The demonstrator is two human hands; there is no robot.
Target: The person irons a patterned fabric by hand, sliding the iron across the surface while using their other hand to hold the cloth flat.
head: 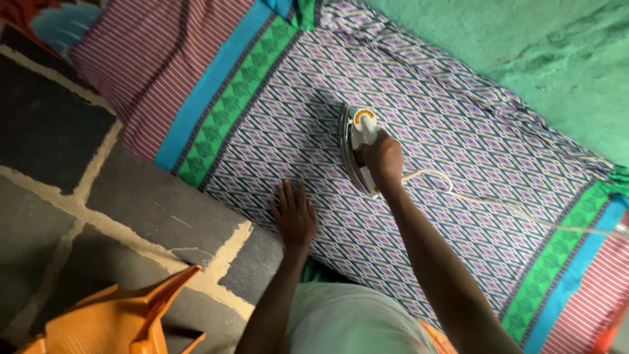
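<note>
Right hand [383, 160]: fingers clenched around the handle of the iron [357, 147], pressing it flat.
Left hand [295, 215]: fingers spread, grasping nothing, holding the patterned cloth [458, 131] taut.
Iron: mid-cloth, cord [458, 193] trailing right.
</note>
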